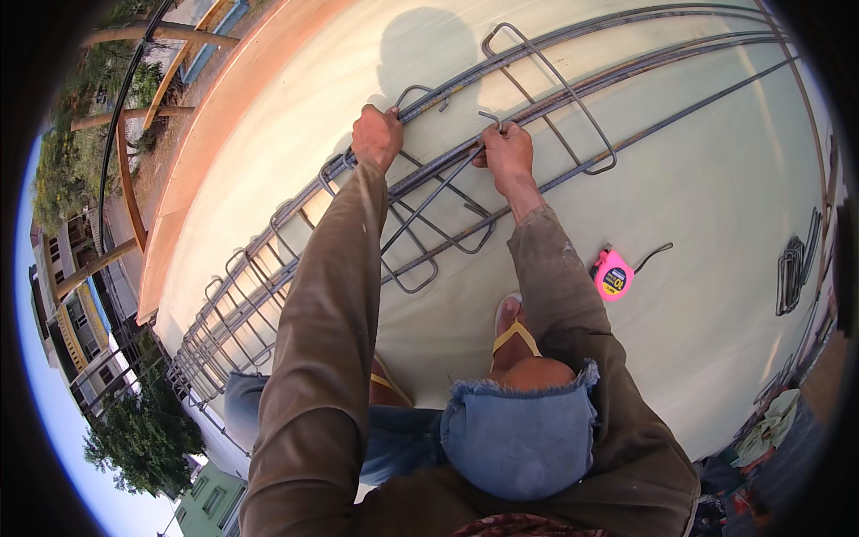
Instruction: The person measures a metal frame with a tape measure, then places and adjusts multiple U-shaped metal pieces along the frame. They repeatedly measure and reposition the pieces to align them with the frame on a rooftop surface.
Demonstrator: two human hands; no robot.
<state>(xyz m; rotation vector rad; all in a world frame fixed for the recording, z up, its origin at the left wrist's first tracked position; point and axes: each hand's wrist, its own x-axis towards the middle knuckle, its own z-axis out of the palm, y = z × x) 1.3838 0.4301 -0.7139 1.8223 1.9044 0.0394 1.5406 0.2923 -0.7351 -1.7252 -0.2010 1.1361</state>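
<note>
A long cage of steel reinforcing bars point(644, 64) crosses in front of me, from the lower left to the upper right. Rectangular wire stirrups sit around the bars, close together toward the left. My left hand point(378, 139) is closed at the far bar, on a bent stirrup whose corner shows beside the fist. My right hand point(508, 159) is closed at the middle bars, fingers pinched by the hooked end of a stirrup point(420, 210). Its grip is partly hidden. Another stirrup point(570, 89) stands loosely around the bars to the right.
A pink tape measure point(613, 275) lies on the pale floor, right of my forearm. Several stirrups point(791, 273) are piled at the far right. Beyond the orange edge point(192, 170) at the left stand posts, trees and buildings. My sandalled foot point(512, 333) is near the cage.
</note>
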